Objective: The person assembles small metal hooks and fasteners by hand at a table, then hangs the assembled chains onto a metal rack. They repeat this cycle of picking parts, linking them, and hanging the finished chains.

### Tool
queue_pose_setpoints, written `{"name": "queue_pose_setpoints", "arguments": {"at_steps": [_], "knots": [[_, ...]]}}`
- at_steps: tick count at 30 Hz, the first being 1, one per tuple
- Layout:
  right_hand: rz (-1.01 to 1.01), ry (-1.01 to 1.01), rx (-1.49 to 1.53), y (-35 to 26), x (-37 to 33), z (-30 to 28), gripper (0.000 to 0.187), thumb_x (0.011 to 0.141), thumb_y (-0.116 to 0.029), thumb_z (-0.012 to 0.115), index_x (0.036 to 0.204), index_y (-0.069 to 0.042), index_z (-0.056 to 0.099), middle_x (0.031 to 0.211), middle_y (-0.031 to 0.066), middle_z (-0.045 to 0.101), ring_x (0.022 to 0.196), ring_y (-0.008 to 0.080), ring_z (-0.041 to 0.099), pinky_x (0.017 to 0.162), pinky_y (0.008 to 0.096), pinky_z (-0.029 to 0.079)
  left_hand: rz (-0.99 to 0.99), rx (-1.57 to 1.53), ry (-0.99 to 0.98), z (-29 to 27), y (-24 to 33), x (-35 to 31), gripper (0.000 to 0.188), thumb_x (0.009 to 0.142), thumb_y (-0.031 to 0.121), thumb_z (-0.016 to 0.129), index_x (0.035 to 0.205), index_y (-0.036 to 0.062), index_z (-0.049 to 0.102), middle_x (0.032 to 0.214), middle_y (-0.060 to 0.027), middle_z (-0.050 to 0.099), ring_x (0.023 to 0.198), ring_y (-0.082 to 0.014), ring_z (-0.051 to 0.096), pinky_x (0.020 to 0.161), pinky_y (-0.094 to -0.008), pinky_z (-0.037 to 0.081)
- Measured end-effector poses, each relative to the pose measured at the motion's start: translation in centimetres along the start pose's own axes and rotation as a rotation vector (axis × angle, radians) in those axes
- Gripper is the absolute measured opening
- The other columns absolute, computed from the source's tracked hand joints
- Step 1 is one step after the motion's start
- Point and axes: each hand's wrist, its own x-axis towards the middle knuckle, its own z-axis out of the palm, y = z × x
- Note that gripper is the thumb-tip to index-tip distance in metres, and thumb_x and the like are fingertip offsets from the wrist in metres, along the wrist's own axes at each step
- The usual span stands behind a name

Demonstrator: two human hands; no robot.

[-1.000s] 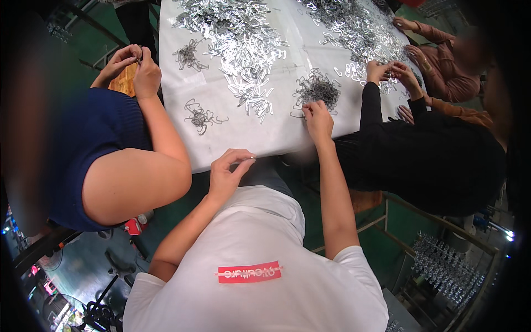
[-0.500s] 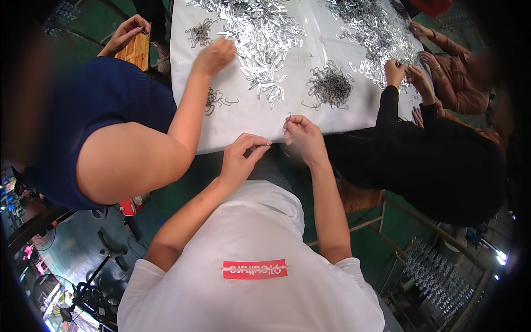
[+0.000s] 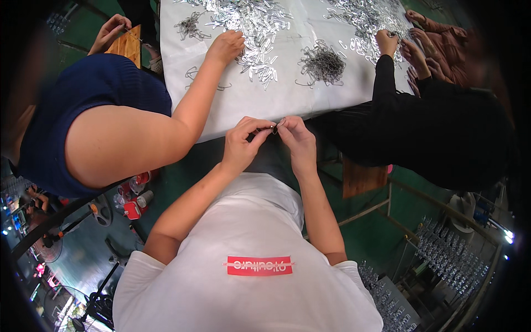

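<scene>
Just off the table's near edge, my two hands meet at the fingertips. My left hand [image 3: 241, 141] is closed in a pinch on a small metal piece, mostly hidden by the fingers. My right hand [image 3: 300, 143] pinches a thin wire hook [image 3: 275, 130], whose dark curve shows between both hands at the left fingertips. Whether the two parts are joined I cannot tell. Beyond my hands, a pile of dark wire hooks [image 3: 323, 64] lies on the white-covered table [image 3: 276, 105]. A heap of shiny small metal pieces [image 3: 259, 52] spreads to its left.
At left, a co-worker's hand [image 3: 225, 47] reaches to the shiny heap; their arm crosses the table corner beside a small hook pile [image 3: 191, 26]. At right, a black-sleeved person's hand [image 3: 386, 43] is over another heap [image 3: 362, 50]. A wooden stool [image 3: 362, 178] stands lower right.
My right hand has come left and down from above the table edge, bringing the wire hook to my left fingertips. The left co-worker's hand has moved right, onto the shiny heap.
</scene>
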Motion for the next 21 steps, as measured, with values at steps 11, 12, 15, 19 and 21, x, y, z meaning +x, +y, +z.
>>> {"name": "queue_pose_setpoints", "arguments": {"at_steps": [11,12,15,19,21], "knots": [[-0.338,0.035,-0.267,1.3,-0.7,-0.3,0.009,0.084,0.005,0.063,0.089,-0.003,0.062,0.098,0.005,0.048,0.088,0.0124,0.051,0.079,0.0247,0.044,0.062,-0.019,0.019,0.8,-0.5,-0.8,0.025,0.081,-0.001,0.066,0.105,0.005,0.067,0.095,-0.0088,0.066,0.083,-0.0177,0.064,0.07,-0.0291,0.051],[-0.352,0.039,-0.255,1.5,-0.6,-0.3,0.009,0.083,0.004,0.065,0.089,-0.003,0.063,0.098,0.005,0.048,0.086,0.0125,0.052,0.074,0.0238,0.044,0.113,-0.014,0.037,0.8,-1.0,-0.6,0.025,0.081,-0.001,0.065,0.106,0.0046,0.066,0.096,-0.0095,0.066,0.085,-0.0191,0.063,0.07,-0.0297,0.051],[-0.368,0.044,-0.225,1.7,-0.6,-0.4,0.01,0.08,0.003,0.069,0.087,-0.003,0.066,0.096,0.005,0.049,0.08,0.0128,0.053,0.064,0.0225,0.045,0.108,0.101,0.092,0.4,-3.6,1.1,0.023,0.082,0.002,0.065,0.105,0.003,0.064,0.096,-0.0115,0.066,0.088,-0.0237,0.062,0.073,-0.032,0.05],[-0.36,0.01,-0.241,1.3,-0.7,-0.6,0.011,0.079,0.005,0.069,0.086,-0.003,0.066,0.095,0.005,0.049,0.081,0.0134,0.055,0.066,0.0236,0.047,0.031,0.329,0.222,0.7,-8.6,6.5,0.024,0.081,0.006,0.066,0.105,0.0023,0.061,0.095,-0.0126,0.063,0.088,-0.0296,0.059,0.076,-0.0368,0.048],[-0.36,-0.012,-0.278,1.0,-0.8,-0.7,0.011,0.079,0.005,0.069,0.086,-0.003,0.066,0.095,0.005,0.049,0.081,0.0137,0.056,0.067,0.0239,0.048,0.096,0.459,0.251,1.1,-10.7,9.1,0.026,0.08,0.006,0.067,0.105,0.0034,0.06,0.094,-0.0119,0.061,0.089,-0.0301,0.057,0.077,-0.0389,0.047]]}}
